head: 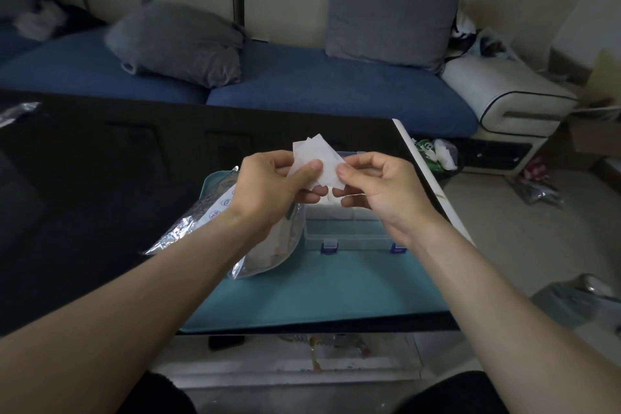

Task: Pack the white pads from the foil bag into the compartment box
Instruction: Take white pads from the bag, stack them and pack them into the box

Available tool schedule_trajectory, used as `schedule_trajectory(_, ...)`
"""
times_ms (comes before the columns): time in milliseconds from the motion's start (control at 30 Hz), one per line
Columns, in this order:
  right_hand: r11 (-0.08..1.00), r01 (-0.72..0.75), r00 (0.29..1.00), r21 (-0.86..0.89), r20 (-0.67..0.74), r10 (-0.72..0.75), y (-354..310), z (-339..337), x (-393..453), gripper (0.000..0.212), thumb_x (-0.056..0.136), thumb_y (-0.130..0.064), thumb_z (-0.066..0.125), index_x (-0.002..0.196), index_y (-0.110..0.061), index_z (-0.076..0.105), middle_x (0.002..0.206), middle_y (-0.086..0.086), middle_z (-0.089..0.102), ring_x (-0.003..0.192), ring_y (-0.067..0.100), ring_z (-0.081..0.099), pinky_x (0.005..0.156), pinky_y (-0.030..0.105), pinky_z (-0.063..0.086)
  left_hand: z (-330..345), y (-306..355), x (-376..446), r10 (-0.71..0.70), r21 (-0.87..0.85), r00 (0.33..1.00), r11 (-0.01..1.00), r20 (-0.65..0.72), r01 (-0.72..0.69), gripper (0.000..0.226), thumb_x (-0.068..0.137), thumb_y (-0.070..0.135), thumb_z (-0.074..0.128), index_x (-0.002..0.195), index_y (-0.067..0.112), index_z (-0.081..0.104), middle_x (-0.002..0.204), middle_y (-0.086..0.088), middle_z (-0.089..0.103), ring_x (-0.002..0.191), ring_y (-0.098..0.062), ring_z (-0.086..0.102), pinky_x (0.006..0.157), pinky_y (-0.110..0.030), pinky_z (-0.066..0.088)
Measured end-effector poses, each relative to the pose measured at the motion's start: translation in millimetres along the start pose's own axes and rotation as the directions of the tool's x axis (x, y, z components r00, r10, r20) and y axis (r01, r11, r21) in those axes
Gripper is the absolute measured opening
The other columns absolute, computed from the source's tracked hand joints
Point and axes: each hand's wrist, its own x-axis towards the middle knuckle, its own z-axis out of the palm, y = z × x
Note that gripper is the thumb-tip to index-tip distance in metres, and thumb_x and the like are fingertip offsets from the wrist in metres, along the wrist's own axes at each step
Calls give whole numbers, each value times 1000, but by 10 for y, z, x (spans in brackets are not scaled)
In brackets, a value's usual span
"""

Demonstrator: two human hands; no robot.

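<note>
I see a thin white rectangular pad [319,160] held up in the air above the far part of the table, pinched from both sides. My left hand [274,183] grips its left edge between thumb and curled fingers; my right hand [376,185] pinches its right edge the same way, thumb on the near face. A second pale layer shows behind the pad's top corner, but I cannot tell whether that is another pad or a fold.

Directly below the hands sits the clear plastic compartment box [349,228] with blue latches on its near wall, lid open; white material lies in its far compartments, partly hidden by my fingers. Just left of the box, touching it, lies the crumpled silver foil bag [268,252], mouth toward me.

Both rest on a teal mat [319,289] at the right near corner of the glossy black table [84,195]. Beyond the far edge stands a blue sofa [285,77] with grey cushions.
</note>
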Motion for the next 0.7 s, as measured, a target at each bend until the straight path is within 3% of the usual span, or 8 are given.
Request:
schedule_trajectory(167,973,-117,987,200,-85,136,-37,-8,17,7,92,-7,70,97,-10,68,87,10,74,71,15,74,57,23,55,23,21,15,-69,-68,996,996,-51,65,23,101,20,54,104,0,66,87,-10,76,80,-23,76,79,-35,62)
schedule_trajectory(300,878,-242,963,412,-9,270,-59,112,-24,11,92,-3,66,93,-14,64,77,6,75,71,15,72,52,23,53,12,-8,44,-69,-93,981,994,-182,53,18,98,15,60,103,-2,64,93,-14,74,79,-25,76,77,-40,62)
schedule_trajectory(400,855,-291,952,429,42,303,-35,265,-70,9,93,-4,65,94,-13,66,80,6,76,74,16,70,53,24,54,34,-27,50,-37,-24,969,999,-245,32,13,94,16,67,102,6,63,90,-12,74,79,-26,75,74,-46,62)
schedule_trajectory(533,882,-319,941,347,7,337,23,378,-95,16,95,-13,66,110,-11,70,99,8,77,79,14,69,57,25,53,88,-15,25,29,88,965,996,-259,-6,7,97,11,57,100,7,62,91,-13,72,83,-27,73,74,-48,61)
schedule_trajectory(600,877,-344,928,336,-23,373,47,412,-103,17,95,-17,67,112,-12,71,95,5,75,74,11,65,57,24,52,115,-7,-4,45,90,973,996,-226,-25,18,101,14,50,103,4,64,92,-13,73,83,-24,73,75,-42,62)
schedule_trajectory(700,844,-360,909,397,-52,413,46,443,-104,16,96,-18,66,110,-11,71,80,1,70,61,7,60,54,23,51,156,3,-65,42,77,986,997,-159,-30,29,106,15,40,103,0,64,83,-9,71,63,-6,67,52,-20,52)
